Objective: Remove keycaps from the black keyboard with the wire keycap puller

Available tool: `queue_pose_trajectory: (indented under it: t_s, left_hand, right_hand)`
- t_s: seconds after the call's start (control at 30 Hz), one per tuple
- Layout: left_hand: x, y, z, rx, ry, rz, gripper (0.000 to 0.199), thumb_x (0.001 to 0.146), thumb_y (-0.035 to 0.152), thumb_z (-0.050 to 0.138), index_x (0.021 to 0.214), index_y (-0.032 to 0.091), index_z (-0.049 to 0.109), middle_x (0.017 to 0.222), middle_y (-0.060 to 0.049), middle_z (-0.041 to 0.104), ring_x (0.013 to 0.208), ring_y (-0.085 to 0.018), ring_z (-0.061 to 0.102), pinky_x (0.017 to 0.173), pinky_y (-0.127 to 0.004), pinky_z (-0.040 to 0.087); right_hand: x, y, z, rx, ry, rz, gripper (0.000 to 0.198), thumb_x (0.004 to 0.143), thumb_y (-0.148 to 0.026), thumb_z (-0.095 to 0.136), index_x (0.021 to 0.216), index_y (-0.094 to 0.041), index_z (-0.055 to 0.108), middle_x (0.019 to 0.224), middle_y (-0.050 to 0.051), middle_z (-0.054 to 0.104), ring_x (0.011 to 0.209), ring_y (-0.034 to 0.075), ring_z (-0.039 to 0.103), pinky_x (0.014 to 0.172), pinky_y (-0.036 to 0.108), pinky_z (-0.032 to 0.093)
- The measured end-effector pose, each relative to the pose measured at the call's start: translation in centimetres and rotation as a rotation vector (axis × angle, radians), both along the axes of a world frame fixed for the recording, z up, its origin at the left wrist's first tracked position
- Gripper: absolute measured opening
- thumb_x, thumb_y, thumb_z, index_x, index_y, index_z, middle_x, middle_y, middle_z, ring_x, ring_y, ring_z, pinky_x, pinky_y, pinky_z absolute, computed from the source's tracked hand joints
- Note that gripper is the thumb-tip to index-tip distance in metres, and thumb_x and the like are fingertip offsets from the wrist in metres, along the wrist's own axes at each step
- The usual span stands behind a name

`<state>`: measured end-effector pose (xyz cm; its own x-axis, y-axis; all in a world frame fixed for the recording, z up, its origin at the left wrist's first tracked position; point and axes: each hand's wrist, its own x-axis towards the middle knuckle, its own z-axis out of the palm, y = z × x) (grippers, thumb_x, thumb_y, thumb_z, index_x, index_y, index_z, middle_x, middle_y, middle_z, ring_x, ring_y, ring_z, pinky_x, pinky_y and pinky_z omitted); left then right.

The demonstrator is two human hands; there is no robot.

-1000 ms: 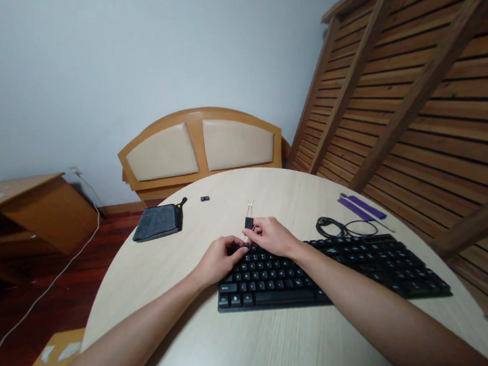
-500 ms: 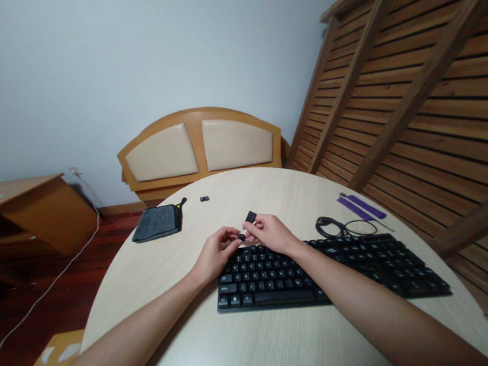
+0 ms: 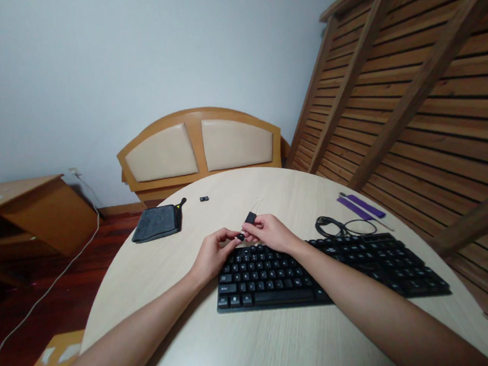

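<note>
Above the back left edge of the black keyboard (image 3: 279, 283), my two hands meet. My left hand (image 3: 216, 252) pinches a small black keycap (image 3: 241, 237) between thumb and fingertips. My right hand (image 3: 272, 232) is closed on a wire keycap puller (image 3: 251, 217) with a black middle piece; thin wire sticks out of its far end, and the near end points at the keycap. Whether the near wires still touch the keycap is too small to tell. Two more keycaps (image 3: 204, 199) lie side by side farther back on the table.
A folded grey cloth (image 3: 157, 223) with a black-handled item beside it lies at the table's left edge. To the right are a coiled black cable (image 3: 338, 227) and a purple strip-like case (image 3: 361, 206) with a thin tool. A slatted wooden frame (image 3: 417, 103) leans close on the right.
My hands have barely moved. The keycap between my left fingers has shifted slightly, and the puller in my right hand has drawn back a little toward me.
</note>
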<state>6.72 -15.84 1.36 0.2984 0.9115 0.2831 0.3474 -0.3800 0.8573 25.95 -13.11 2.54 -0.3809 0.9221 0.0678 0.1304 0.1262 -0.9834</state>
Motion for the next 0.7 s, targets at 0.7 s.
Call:
queue_pose_trajectory:
  t_s: [0.7]
  left_hand:
    - [-0.3,-0.5,1.1,0.248,0.224,-0.114,0.024,0.089,0.018,0.056,0.11,0.025,0.067,0.106,-0.005,0.07,0.1,-0.021,0.063,0.091,-0.04,0.048]
  right_hand:
    - [0.0,0.2,-0.3,0.022,0.042,0.028,0.033,0.081,-0.046,0.065,0.081,-0.013,0.061,0.07,0.005,0.068,0.062,0.013,0.064,0.061,0.024,0.052]
